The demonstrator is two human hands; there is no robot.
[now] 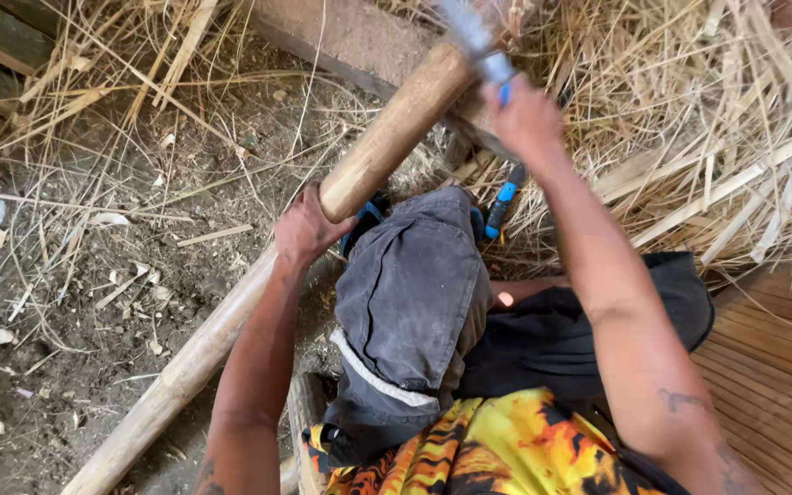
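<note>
The bamboo pole point(258, 302) was seen running from the near left of the dirt floor point(66, 302) up toward the far straw point(689, 110). The left hand point(304, 229) was closed around its midsection. Farther along, the right hand point(524, 119) was clenched on a blue-handled blade point(483, 50) at the pole's far end.

There is just the one view, worn on the person's head and tipped steeply down over their own lap and forearms. It sits close: the left hand point(304, 229) and right hand point(526, 117) fill the middle, with dirt floor point(66, 302) left of the fingers and straw point(689, 110) to the right.
</note>
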